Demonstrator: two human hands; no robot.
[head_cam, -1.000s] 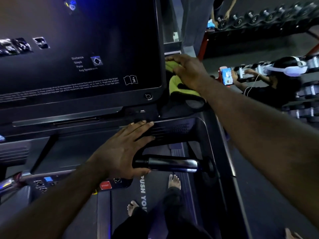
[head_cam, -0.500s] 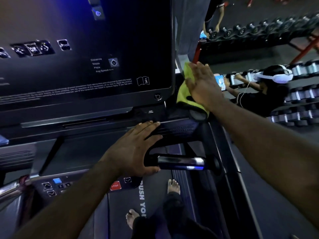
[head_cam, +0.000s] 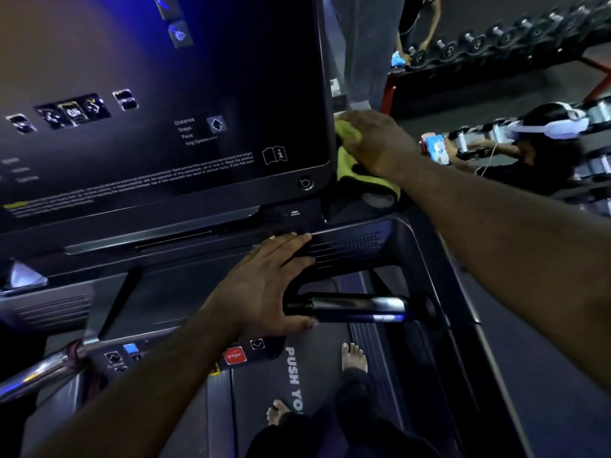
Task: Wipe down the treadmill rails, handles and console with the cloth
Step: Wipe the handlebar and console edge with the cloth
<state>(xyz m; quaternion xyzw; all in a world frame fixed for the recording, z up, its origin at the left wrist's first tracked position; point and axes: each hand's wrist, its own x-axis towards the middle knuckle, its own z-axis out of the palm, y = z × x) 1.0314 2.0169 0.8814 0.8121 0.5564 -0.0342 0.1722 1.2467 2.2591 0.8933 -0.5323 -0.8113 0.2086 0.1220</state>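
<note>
cloth (head_cam: 355,166) right of console (head_cam: 165,104).

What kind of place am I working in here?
Most likely a gym: a treadmill belt underfoot, its large console screen ahead, and racks of dumbbells to the right.

The person's two forearms (head_cam: 496,233) are uncovered from the edge of the picture down to the left hand (head_cam: 261,285) and the right hand (head_cam: 377,143), and lower are dark trousers (head_cam: 357,421) which end at the ankles above two bare feet (head_cam: 353,357).
</note>
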